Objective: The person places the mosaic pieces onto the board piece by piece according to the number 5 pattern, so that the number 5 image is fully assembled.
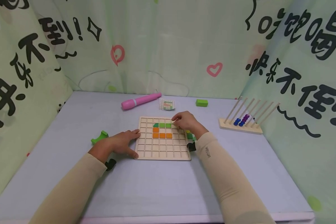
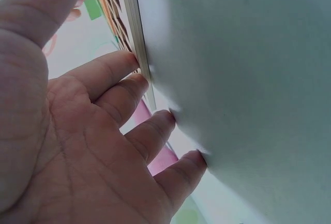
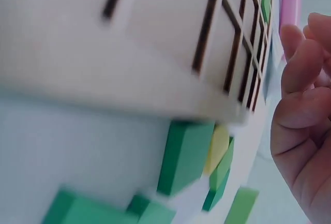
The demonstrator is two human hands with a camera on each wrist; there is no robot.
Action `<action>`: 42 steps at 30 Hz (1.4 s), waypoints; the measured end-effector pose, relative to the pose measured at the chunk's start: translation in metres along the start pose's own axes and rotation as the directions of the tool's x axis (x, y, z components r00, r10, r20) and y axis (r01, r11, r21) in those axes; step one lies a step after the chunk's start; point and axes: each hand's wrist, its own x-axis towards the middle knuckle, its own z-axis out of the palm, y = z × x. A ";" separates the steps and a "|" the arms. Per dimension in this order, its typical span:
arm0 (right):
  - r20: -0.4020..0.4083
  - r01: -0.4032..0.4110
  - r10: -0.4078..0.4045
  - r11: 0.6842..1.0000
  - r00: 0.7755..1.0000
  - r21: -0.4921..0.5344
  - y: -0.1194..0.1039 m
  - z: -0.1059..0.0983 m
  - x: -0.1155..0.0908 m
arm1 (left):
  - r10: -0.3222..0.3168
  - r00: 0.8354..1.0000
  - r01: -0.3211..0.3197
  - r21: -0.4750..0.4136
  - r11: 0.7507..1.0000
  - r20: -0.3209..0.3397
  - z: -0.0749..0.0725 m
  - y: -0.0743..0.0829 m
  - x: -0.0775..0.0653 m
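A square wooden grid board (image 1: 151,147) lies on the table, a dark green tile (image 1: 156,125) and light green tiles (image 1: 165,125) in one row, with orange tiles (image 1: 159,135) below. Along the board's left edge rests my left hand (image 1: 121,143), its thumb at the near corner and its spread fingers at the side. At the far right part of the board is my right hand (image 1: 186,120), fingers bent and fingertips close together at the end of the green row. Whether a tile sits between those fingertips I cannot tell. Loose green tiles (image 3: 186,157) and a yellow tile (image 3: 216,149) lie beside the board's right edge.
Behind the board are a pink pen-shaped stick (image 1: 141,100), a small patterned card (image 1: 166,105) and a green block (image 1: 202,103). A wooden peg stand (image 1: 240,126) with blue and purple beads stands at right. A green curved block (image 1: 100,137) lies by my left wrist. Printed curtains (image 1: 168,46) surround the table.
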 end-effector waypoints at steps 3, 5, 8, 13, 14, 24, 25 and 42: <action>-0.018 -0.034 0.035 0.999 0.999 0.031 0.010 -0.008 0.000 | -0.003 1.000 0.003 0.002 1.000 -0.003 0.000 0.000 0.000; -0.037 -0.053 0.054 0.998 0.998 0.033 0.018 -0.014 -0.001 | -0.007 1.000 0.007 0.002 1.000 -0.004 0.000 0.000 0.001; -0.058 -0.095 0.096 0.995 0.994 0.021 0.030 -0.023 -0.002 | -0.010 1.000 0.010 0.002 1.000 -0.007 0.000 -0.001 0.001; -0.077 -0.171 0.170 0.985 0.982 -0.010 0.048 -0.033 -0.002 | -0.005 1.000 0.005 0.005 1.000 -0.002 0.000 -0.002 0.001; -0.077 -0.176 0.174 0.984 0.982 -0.018 0.051 -0.034 -0.002 | -0.004 1.000 0.004 0.005 1.000 -0.001 0.000 -0.002 0.001; -0.031 -0.116 0.112 0.966 0.993 -0.229 0.058 -0.032 -0.002 | -0.011 1.000 0.011 -0.003 1.000 -0.003 0.000 -0.001 0.000; -0.025 -0.109 0.106 0.961 0.994 -0.255 0.057 -0.032 -0.002 | -0.008 1.000 0.008 -0.002 1.000 -0.002 0.000 -0.001 0.000; -0.042 -0.073 0.063 0.951 0.997 -0.301 0.055 -0.028 -0.006 | -0.003 1.000 0.003 -0.005 1.000 -0.004 0.001 -0.001 0.000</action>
